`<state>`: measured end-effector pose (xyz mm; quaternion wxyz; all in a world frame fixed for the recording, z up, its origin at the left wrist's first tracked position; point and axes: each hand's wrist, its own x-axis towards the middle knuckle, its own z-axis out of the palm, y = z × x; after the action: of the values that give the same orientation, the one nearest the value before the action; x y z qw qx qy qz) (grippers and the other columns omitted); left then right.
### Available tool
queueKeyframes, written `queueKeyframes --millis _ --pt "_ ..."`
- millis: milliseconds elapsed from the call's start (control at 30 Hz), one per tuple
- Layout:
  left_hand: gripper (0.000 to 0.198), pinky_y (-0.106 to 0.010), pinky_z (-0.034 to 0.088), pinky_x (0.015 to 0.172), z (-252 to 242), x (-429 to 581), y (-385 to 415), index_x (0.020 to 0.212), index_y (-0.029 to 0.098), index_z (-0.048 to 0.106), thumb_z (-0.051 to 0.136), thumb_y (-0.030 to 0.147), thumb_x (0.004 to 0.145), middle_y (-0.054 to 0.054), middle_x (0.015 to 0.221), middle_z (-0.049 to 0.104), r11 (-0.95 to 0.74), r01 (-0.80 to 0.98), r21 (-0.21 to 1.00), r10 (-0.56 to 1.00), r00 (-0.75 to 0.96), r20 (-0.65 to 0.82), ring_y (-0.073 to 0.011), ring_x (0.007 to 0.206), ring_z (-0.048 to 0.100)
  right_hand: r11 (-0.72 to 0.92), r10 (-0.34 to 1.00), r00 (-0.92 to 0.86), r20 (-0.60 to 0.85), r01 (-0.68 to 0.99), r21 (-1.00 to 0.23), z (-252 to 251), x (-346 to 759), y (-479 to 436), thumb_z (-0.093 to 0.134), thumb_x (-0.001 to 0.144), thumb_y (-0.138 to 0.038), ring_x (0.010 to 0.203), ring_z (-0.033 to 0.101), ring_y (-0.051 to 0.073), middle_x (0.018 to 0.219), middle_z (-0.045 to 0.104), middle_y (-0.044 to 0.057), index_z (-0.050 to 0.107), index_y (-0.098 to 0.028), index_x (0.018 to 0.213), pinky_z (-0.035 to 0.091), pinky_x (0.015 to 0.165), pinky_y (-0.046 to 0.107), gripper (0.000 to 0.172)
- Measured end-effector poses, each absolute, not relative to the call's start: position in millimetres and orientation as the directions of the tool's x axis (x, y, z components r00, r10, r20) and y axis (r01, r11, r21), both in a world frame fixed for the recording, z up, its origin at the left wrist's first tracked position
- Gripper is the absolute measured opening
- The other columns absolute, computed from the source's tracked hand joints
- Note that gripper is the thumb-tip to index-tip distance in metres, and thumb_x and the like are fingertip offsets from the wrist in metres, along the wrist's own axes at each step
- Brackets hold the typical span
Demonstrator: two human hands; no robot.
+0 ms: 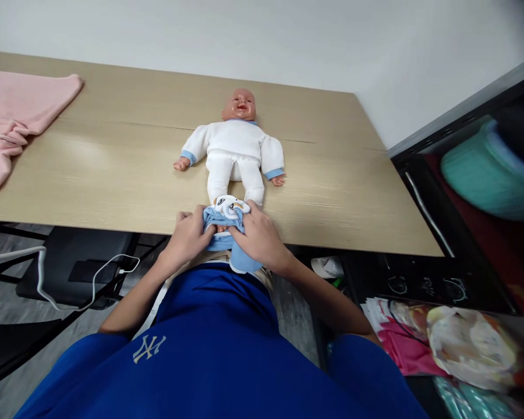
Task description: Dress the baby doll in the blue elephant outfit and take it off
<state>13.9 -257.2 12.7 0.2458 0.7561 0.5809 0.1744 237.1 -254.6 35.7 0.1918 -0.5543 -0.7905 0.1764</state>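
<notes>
A baby doll (234,142) lies face up on the wooden table, its head toward the wall, dressed in a white top with blue cuffs. At the table's front edge my left hand (187,235) pinches one side of a pair of light blue baby pants (247,259). My right hand (261,235) grips the other side. The bunched cloth bears a white animal-face patch (230,205) and sits around the doll's lower leg. Small toes show through the opening between my thumbs. The doll's other foot is hidden by the cloth and my hand.
A pink blanket (30,105) lies at the table's left end. Below it stands a black chair (70,250) with a white cable (41,273). To the right are a shelf with a teal basin (489,171) and several plastic bags (467,343).
</notes>
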Motion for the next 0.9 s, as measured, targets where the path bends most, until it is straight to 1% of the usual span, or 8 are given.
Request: queueKeyframes --millis 133,233,333,467,567,667,800,900 --pt "0.029 -0.058 0.044 0.116 3 19 -245 0.131 0.020 0.054 0.054 0.038 0.109 -0.009 0.102 0.077 -0.229 0.769 0.596 0.966 0.256 0.040 -0.0387 0.108 0.076 0.310 0.945 -0.323 0.040 0.855 -0.415 36 240 -249 0.066 0.112 -0.026 0.135 0.076 0.037 0.148 0.077 0.024 0.075 -0.011 0.143 0.061 0.120 0.050 0.036" --pt "0.026 -0.061 0.046 0.117 -7 22 -235 0.128 0.019 0.054 0.052 0.036 0.108 -0.014 0.110 0.077 -0.238 0.769 0.593 0.969 0.230 0.091 -0.0405 0.115 0.075 0.280 0.945 -0.323 -0.050 0.880 -0.383 37 243 -240 0.068 0.110 -0.024 0.132 0.077 0.039 0.143 0.079 0.025 0.076 -0.010 0.138 0.061 0.116 0.050 0.033" --pt "0.031 -0.061 0.050 0.118 -19 23 -226 0.133 0.018 0.055 0.055 0.032 0.105 -0.021 0.129 0.074 -0.298 0.707 0.641 0.954 0.227 0.194 -0.0416 0.129 0.071 0.252 0.951 -0.303 -0.054 0.866 -0.432 34 249 -231 0.073 0.105 -0.026 0.128 0.078 0.039 0.134 0.083 0.023 0.079 -0.012 0.129 0.061 0.113 0.049 0.028" --pt "0.044 -0.050 0.056 0.118 -27 20 -219 0.148 0.017 0.051 0.058 0.028 0.106 -0.021 0.144 0.070 -0.394 0.469 0.790 0.919 0.210 0.334 -0.0340 0.134 0.071 0.270 0.944 -0.329 0.003 0.771 -0.577 27 255 -221 0.077 0.100 -0.026 0.129 0.080 0.039 0.134 0.085 0.021 0.080 -0.014 0.131 0.062 0.114 0.051 0.033" --pt "0.046 -0.047 0.057 0.119 -27 16 -214 0.149 0.018 0.054 0.063 0.027 0.105 -0.018 0.144 0.073 -0.415 0.443 0.795 0.909 0.161 0.385 -0.0319 0.133 0.073 0.312 0.933 -0.347 0.094 0.651 -0.692 20 256 -216 0.078 0.097 -0.025 0.131 0.081 0.039 0.138 0.086 0.020 0.080 -0.015 0.135 0.063 0.115 0.053 0.040" --pt "0.043 -0.047 0.058 0.117 -25 11 -207 0.146 0.019 0.060 0.065 0.027 0.104 -0.016 0.141 0.077 -0.433 0.443 0.785 0.901 0.179 0.396 -0.0313 0.131 0.075 0.362 0.921 -0.335 0.201 0.541 -0.759 12 257 -210 0.078 0.095 -0.026 0.127 0.082 0.037 0.134 0.088 0.015 0.081 -0.019 0.130 0.065 0.112 0.050 0.036" --pt "0.039 -0.044 0.059 0.114 -17 3 -195 0.144 0.017 0.064 0.062 0.032 0.107 -0.015 0.137 0.079 -0.452 0.425 0.784 0.892 0.239 0.384 -0.0299 0.125 0.076 0.329 0.940 -0.266 0.211 0.562 -0.759 2 260 -199 0.079 0.096 -0.031 0.098 0.083 0.034 0.101 0.088 0.012 0.080 -0.021 0.103 0.067 0.093 0.046 0.012" --pt "0.035 -0.043 0.059 0.112 -8 -6 -183 0.137 0.017 0.069 0.063 0.040 0.112 -0.014 0.131 0.081 -0.449 0.417 0.791 0.890 0.292 0.351 -0.0294 0.121 0.075 0.335 0.940 -0.260 0.219 0.597 -0.729 0 263 -184 0.079 0.097 -0.034 0.092 0.082 0.035 0.094 0.085 0.012 0.078 -0.022 0.096 0.068 0.090 0.049 0.012"
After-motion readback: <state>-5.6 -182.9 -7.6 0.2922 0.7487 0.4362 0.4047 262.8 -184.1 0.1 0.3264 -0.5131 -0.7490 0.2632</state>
